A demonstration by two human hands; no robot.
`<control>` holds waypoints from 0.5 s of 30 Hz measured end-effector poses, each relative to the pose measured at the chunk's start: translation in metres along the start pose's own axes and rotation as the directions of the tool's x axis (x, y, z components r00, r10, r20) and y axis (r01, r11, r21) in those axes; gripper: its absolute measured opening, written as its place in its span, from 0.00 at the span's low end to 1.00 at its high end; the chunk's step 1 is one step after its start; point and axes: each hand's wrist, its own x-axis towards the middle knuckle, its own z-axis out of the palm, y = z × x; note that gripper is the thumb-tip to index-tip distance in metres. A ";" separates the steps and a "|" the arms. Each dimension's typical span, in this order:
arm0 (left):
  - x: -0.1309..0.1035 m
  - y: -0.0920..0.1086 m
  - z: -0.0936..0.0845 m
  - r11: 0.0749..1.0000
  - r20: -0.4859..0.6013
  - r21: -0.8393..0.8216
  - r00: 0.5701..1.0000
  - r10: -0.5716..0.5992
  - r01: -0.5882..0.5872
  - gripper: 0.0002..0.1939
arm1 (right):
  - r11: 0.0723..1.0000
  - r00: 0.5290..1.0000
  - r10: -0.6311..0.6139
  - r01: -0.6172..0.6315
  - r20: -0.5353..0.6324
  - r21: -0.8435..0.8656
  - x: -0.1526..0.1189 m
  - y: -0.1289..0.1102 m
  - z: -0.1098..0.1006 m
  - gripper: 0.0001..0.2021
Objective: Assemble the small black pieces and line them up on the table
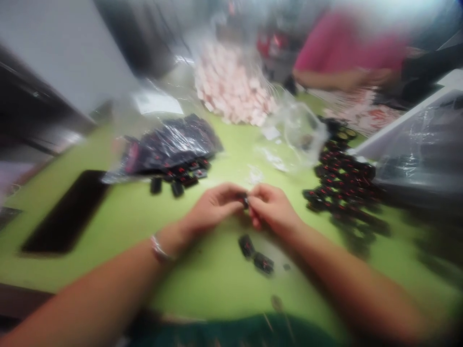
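Near the middle of the green table point(202, 270), my left hand point(220, 202) pinches a small black part point(244, 199) between thumb and fingers. My right hand point(271, 207) meets it from the other side, its thumb and fingertips closed at the part's edge. Whether a smaller piece is between the right fingertips is hidden by blur. Below the hands lie two small black rectangular parts with red marks, one black part point(246, 246) tilted and another black part point(264, 263) just right of it.
A clear bag of black parts point(173, 144) lies left, some spilling out, beside a dark flat panel point(68, 212). Several black-and-red parts point(343, 178) are heaped right, near a plastic-covered box point(423, 140). Behind are pale pink pieces point(235, 86) and a person in a pink top point(336, 48).
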 end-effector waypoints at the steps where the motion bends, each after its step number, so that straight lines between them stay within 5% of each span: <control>1: 0.000 0.000 0.001 1.000 -0.002 0.026 1.000 0.011 -0.011 0.12 | 0.999 1.000 0.007 -0.007 -0.010 -0.037 -0.001 -0.001 0.001 0.06; 9: -0.003 -0.003 0.007 0.967 -0.084 0.245 0.992 0.096 -0.073 0.12 | 0.940 0.984 -0.120 0.072 -0.128 -0.333 0.005 0.001 0.006 0.06; 15: 0.002 -0.001 0.001 1.000 -0.085 0.012 0.996 0.013 -0.012 0.15 | 0.997 0.998 0.036 -0.040 0.053 0.069 0.007 0.005 -0.002 0.09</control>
